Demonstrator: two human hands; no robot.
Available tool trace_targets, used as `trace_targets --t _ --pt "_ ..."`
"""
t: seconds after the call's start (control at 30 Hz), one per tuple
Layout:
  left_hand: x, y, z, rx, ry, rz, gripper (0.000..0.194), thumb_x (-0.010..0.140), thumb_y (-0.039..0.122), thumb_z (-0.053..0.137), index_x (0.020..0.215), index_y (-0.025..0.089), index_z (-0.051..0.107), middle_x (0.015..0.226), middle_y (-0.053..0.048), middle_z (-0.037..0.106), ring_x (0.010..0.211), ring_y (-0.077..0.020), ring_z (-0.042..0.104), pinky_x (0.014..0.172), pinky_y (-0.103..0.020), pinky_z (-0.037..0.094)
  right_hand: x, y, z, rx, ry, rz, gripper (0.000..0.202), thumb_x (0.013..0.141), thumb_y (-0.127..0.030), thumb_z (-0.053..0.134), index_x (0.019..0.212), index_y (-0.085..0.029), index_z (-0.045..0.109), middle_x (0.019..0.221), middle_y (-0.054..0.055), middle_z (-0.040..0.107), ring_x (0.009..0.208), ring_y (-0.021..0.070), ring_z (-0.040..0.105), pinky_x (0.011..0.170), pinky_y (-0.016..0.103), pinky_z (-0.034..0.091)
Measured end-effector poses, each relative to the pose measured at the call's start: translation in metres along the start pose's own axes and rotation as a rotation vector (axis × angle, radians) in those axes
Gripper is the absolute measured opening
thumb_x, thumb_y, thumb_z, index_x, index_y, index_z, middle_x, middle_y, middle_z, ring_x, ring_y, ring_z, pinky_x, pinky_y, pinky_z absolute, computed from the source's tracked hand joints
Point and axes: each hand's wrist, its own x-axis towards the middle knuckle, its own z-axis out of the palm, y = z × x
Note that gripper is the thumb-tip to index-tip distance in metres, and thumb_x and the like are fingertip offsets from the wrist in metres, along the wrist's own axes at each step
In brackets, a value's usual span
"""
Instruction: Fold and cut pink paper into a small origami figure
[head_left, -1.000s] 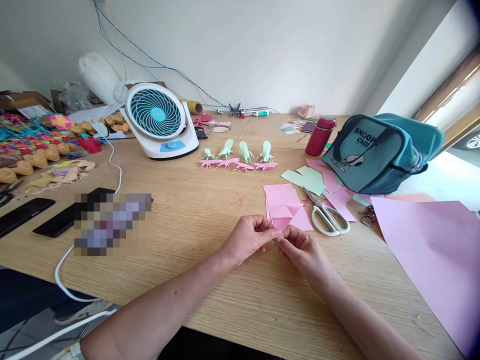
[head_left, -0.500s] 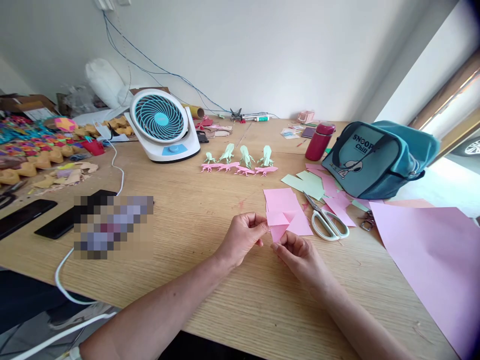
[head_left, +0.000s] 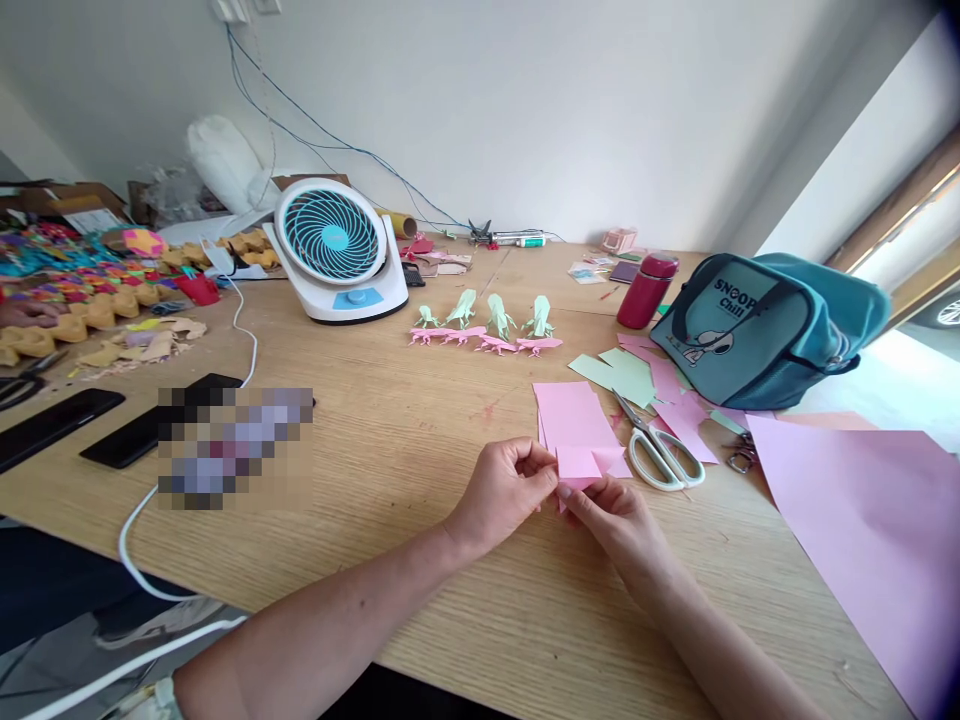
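Observation:
A small folded pink paper (head_left: 577,463) is held low over the table, partly covering the pink sheets (head_left: 568,412) that lie behind it. My left hand (head_left: 510,495) pinches its left edge between thumb and fingers. At its lower edge, my right hand (head_left: 611,510) grips the same paper, the two thumbs almost touching. The fingers of my right hand hide part of the fold. Just to the right lie white-handled scissors (head_left: 660,450). Farther back stand green folded paper figures (head_left: 498,315), with pink ones (head_left: 496,344) in front of them.
A white fan (head_left: 337,245) stands at the back left. Phones (head_left: 64,428) and a white cable (head_left: 129,545) lie at left. A red bottle (head_left: 646,292), a teal bag (head_left: 757,330), paper scraps (head_left: 630,375) and a large pink sheet (head_left: 862,530) are at right. Another person's hand (head_left: 34,313) shows far left.
Both hands have moved slightly right and down with the folded paper, whose lower flap now looks turned or folded under. The view has shifted a little. Another person's hand has appeared far left.

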Motion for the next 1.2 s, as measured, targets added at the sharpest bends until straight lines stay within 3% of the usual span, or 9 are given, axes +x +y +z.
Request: trace_targets --t 0.37,0.6,0.87,1.2 --pt "-0.0049 0.0067 0.0004 0.065 0.058 0.085 0.009 0.078 0.018 0.06 0.07 0.015 0.061 0.058 0.0 0.063 0.052 -0.0103 0.056 0.051 -0.02 0.042 -0.0021 -0.0054 0.0001 -0.095 -0.024 -0.06 0.048 0.065 -0.064 0.077 0.061 -0.018 0.069 0.061 0.005 0.065 0.061 0.0168 0.053 0.058 0.029 0.043" --pt "-0.0047 0.0087 -0.0021 0.07 0.034 0.113 0.011 0.079 0.019 0.059 0.069 0.015 0.058 0.057 0.001 0.06 0.051 -0.009 0.053 0.051 -0.02 0.041 -0.0016 -0.0012 -0.0001 -0.044 -0.039 -0.052 0.044 0.064 -0.061 0.08 0.062 -0.018 0.07 0.062 0.004 0.065 0.06 0.0158 0.053 0.058 0.028 0.043" --pt "-0.0018 0.0036 -0.0035 0.069 0.045 0.113 0.01 0.077 0.019 0.06 0.069 0.015 0.06 0.057 0.003 0.057 0.05 -0.0072 0.05 0.05 -0.019 0.041 -0.0008 -0.0013 0.0004 -0.042 0.039 -0.08 0.046 0.069 -0.062 0.076 0.06 -0.018 0.068 0.058 0.004 0.063 0.058 0.0156 0.052 0.055 0.028 0.041" --pt "-0.0011 0.0014 -0.0047 0.027 0.025 0.113 0.013 0.08 0.025 0.062 0.073 0.015 0.059 0.06 0.003 0.057 0.052 -0.0078 0.051 0.048 -0.018 0.042 0.0006 -0.0005 0.0018 -0.036 0.04 -0.086 0.047 0.069 -0.063 0.075 0.06 -0.018 0.066 0.057 0.003 0.061 0.057 0.0156 0.052 0.054 0.028 0.04"
